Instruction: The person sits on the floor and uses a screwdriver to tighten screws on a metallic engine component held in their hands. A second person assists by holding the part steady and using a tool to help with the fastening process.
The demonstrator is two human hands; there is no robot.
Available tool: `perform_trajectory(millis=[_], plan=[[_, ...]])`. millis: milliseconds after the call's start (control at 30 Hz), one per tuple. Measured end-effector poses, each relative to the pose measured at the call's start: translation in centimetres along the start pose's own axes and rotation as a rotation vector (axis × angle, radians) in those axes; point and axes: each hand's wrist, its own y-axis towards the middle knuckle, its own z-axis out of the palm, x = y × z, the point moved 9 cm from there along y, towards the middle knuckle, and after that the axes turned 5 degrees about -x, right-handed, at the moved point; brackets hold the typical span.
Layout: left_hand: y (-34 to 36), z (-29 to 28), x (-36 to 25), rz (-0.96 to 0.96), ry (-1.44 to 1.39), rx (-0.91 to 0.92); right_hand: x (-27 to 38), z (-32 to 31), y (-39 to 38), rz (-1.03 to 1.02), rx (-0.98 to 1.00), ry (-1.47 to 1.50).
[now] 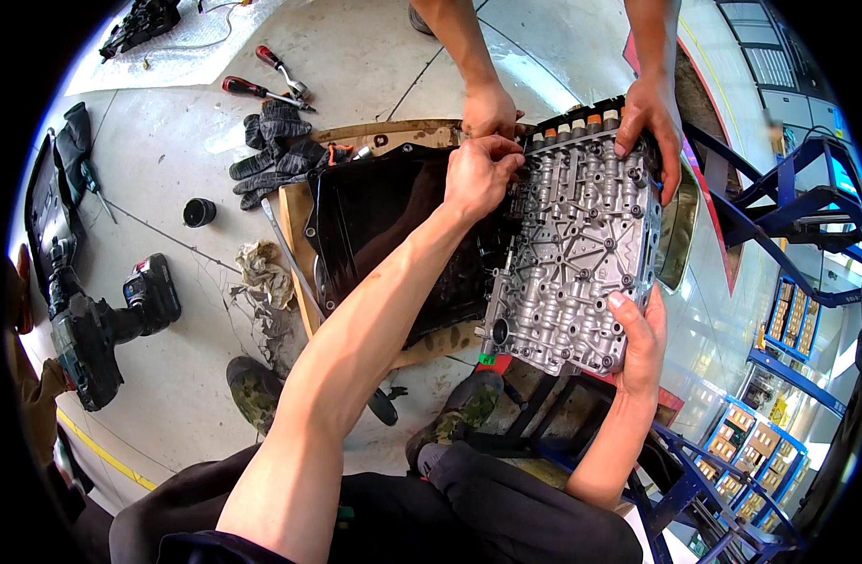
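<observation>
Above the black oil pan, my right hand cups the valve body underneath to carry it; my left hand pinches its edge, steadying with a co-worker's hands.

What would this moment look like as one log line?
left hand: fingertips on valve body top-left edge | right hand: grips lower-right edge | co-worker's hands: steady far side
</observation>
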Motion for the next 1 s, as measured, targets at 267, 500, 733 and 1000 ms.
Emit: perform_trajectory(millis=[267,500,733,1000], plan=[[-0.3,-0.6,-2.9,0.374,0.413,-0.116,0.2,0.3,-0.1,0.000,0.002,0.012],[-0.4,0.1,-3.5,0.372,0.434,0.000,0.4,0.1,-0.1,-0.017,0.003,0.011],[-0.4,-3.0,-3.1,0.336,0.407,-0.087,0.7,0.3,-0.3,-0.025,-0.001,-0.014],[-3.3,-2.1,-1.6,0.067,0.143,0.001,0.4,0.4,-0.2,-0.014,0.011,0.012]])
